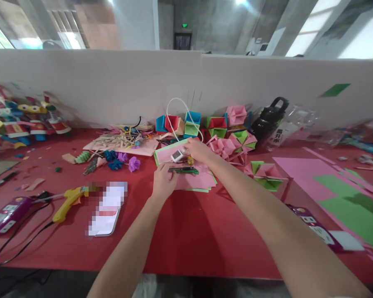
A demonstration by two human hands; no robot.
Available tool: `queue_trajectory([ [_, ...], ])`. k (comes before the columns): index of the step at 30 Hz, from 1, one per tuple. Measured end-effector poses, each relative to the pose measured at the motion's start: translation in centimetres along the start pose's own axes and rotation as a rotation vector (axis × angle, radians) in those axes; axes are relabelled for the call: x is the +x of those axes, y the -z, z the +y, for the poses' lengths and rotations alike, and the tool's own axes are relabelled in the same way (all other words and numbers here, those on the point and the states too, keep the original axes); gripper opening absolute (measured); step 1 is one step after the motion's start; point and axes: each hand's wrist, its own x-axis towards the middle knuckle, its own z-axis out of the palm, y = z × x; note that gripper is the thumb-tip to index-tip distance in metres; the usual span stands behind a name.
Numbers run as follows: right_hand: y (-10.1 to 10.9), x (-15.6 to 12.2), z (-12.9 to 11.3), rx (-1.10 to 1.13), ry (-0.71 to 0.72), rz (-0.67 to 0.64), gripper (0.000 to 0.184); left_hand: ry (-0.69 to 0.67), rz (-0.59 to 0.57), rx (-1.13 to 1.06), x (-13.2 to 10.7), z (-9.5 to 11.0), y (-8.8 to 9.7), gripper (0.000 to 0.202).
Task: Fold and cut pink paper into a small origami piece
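My left hand (164, 181) is at the left side of a stack of pink and green paper (192, 181). Its thumb and fingers close around the near end of a green and black utility knife (184, 170), which lies over the paper. My right hand (198, 150) reaches to the far edge of the stack, fingers bent together; what they grip is hidden. Just left of those fingers is a small white device (177, 155) with a screen. A white cable (186, 102) loops up behind it. A small yellow object (190, 161) sits beside the knife.
Folded paper boxes (216, 123) and a black bottle (269, 120) stand behind. Left are purple paper flowers (134, 164), a phone (108, 209), a yellow glue gun (67, 203) and its purple box (9, 215). Pink and green sheets (354, 207) lie right, near another purple box (313, 227).
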Motion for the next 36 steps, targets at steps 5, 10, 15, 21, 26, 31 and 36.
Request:
queue_trajectory([
  [5, 4.7, 0.8, -0.2, 0.073, 0.083, 0.446, 0.035, -0.001, 0.143, 0.027, 0.8, 0.3, 1.2, 0.019],
  [10, 11.9, -1.3, -3.1, 0.285, 0.223, 0.855, 0.036, -0.045, 0.159, 0.006, 1.1, 0.6, 1.9, 0.015],
  [15, 15.5, -7.4, -9.1, 0.686, 0.113, 1.036, 0.034, 0.036, 0.000, -0.329, 0.2, 3.7, 1.1, 0.035],
  [21, 15.1, -13.8, -14.6, 1.590, -0.034, 0.976, 0.038, -0.267, -0.161, -0.228, -2.9, 9.8, -0.3, 0.050],
  [26, 13.6, -18.5, -15.6, 1.902, -0.040, 0.736, 0.050, -0.234, -0.294, -0.216, -4.6, 11.9, 0.8, 0.041],
  [31, 10.1, -22.7, -15.4, 2.046, -0.129, 0.741, 0.052, 0.274, -0.682, -0.903, -10.7, 13.8, 1.6, 0.043],
  [36, 4.7, -26.5, -14.9, 2.027, -0.410, 0.846, 0.049, 0.508, -0.699, -0.922, -18.1, 14.3, 2.1, 0.040],
])
